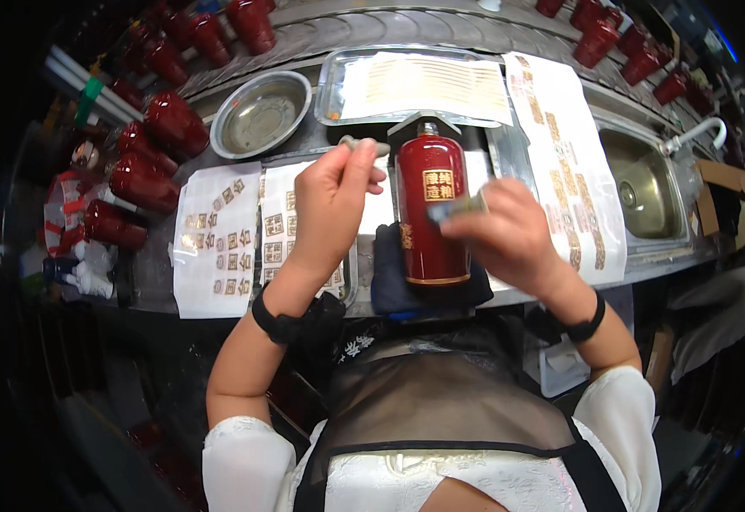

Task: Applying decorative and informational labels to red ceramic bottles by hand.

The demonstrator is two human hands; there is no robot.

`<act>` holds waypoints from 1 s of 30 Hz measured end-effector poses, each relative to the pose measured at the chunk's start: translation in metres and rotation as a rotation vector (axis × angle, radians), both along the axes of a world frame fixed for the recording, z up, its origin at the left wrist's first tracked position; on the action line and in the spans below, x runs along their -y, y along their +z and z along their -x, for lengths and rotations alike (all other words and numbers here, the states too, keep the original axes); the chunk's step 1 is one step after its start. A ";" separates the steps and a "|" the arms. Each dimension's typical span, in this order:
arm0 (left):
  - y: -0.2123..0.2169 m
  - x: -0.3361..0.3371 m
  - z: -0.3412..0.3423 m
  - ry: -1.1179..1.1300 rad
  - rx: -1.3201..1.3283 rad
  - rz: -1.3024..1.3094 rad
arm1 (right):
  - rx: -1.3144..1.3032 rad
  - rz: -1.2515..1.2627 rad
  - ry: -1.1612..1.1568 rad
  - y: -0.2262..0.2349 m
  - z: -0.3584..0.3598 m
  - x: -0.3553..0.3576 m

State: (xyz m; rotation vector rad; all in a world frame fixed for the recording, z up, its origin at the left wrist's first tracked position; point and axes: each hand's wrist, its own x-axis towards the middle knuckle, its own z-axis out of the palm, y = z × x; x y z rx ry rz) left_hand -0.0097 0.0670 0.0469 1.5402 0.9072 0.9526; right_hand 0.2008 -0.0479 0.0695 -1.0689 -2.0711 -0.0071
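A glossy dark red bottle [433,243] with a gold square emblem lies on its back in front of me, neck pointing away. A folded dark cloth [389,273] is under its lower end. My right hand [509,226] grips a small pale piece with a blue-grey end [458,207], held over the bottle beside the emblem. Motion blurs it, so its kind is unclear. To the left of the bottle's neck, my left hand [334,192] is raised, thumb and finger pinched together. Something small and grey [371,146] shows at its fingertips; I cannot make out what.
Sheets of gold decals [210,294] lie at left, with a long decal sheet [602,243] at right. Behind are a metal bowl [302,109] and a tray [328,85] holding a striped sheet. Red bottles [176,124] crowd the left; a sink [645,192] is far right.
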 end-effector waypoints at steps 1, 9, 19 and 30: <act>0.002 -0.002 -0.002 -0.009 -0.002 -0.078 | 0.031 0.075 0.037 0.002 0.000 0.010; -0.004 -0.047 -0.039 -0.232 -0.424 -0.260 | -0.983 0.617 -0.467 -0.029 -0.035 0.049; -0.028 -0.057 -0.083 -0.091 -0.334 -0.067 | -0.426 0.438 -0.382 -0.062 0.049 0.043; 0.039 0.069 0.190 -0.047 -0.189 -0.164 | 0.118 0.115 0.231 -0.009 0.093 0.063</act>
